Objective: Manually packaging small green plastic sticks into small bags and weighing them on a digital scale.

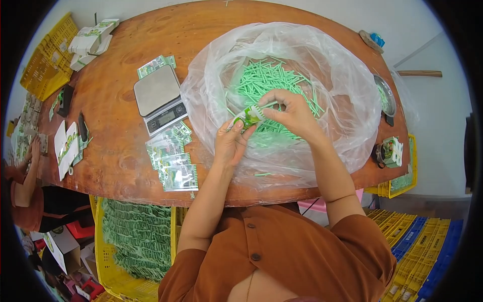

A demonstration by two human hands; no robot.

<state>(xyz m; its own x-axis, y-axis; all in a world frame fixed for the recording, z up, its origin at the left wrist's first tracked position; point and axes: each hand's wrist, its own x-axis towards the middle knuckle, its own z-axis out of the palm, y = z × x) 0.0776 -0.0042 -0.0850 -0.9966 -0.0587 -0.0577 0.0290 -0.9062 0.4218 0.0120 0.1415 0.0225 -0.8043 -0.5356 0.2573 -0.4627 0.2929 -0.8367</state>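
Note:
My left hand (233, 145) holds a green-and-white printed packet (249, 117), tilted up to the right, above the near part of a large clear plastic bag (339, 124). At the packet's upper end, my right hand (288, 113) pinches a thin green stick (269, 104) between thumb and fingers. Whether the stick's tip is inside the packet cannot be told. Inside the open bag lies a heap of short green sticks (268, 77). Left of the bag is a digital scale (157, 90) with a bare plate. Flat printed packets (177, 177) overlap in a row below it.
Folded cartons (88, 41) and a yellow crate (49, 60) stand at the far left. A co-worker's hand (36, 149) is at the left edge. A yellow crate of green packets (136, 238) is below the table. At the right are a metal bowl (385, 96) and small cartons (392, 152).

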